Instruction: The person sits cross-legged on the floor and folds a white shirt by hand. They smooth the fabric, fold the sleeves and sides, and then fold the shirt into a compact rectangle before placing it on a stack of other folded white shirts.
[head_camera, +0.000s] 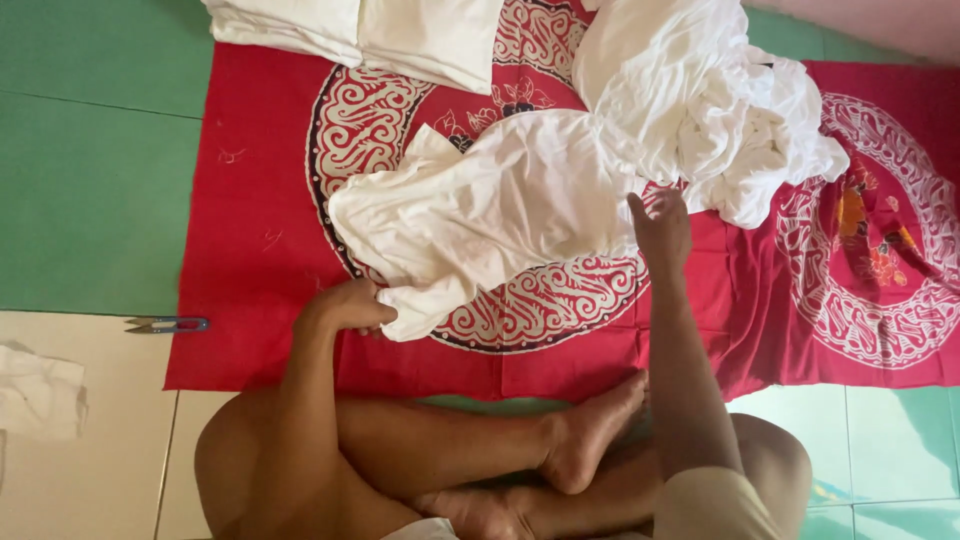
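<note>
A loose white garment (500, 200) lies spread over a red patterned cloth (250, 250) on the floor. My left hand (350, 305) pinches the garment's near left corner. My right hand (660, 228) grips its right side, where it runs into a crumpled pile of white fabric (720, 110). I sit cross-legged, my bare legs and feet at the bottom of the view.
Folded white cloths (380, 30) lie stacked at the top of the red cloth. Small thread snips (165, 324) rest on the floor to the left, near a crumpled white scrap (40, 395). Green and pale floor tiles (90, 180) surround the cloth.
</note>
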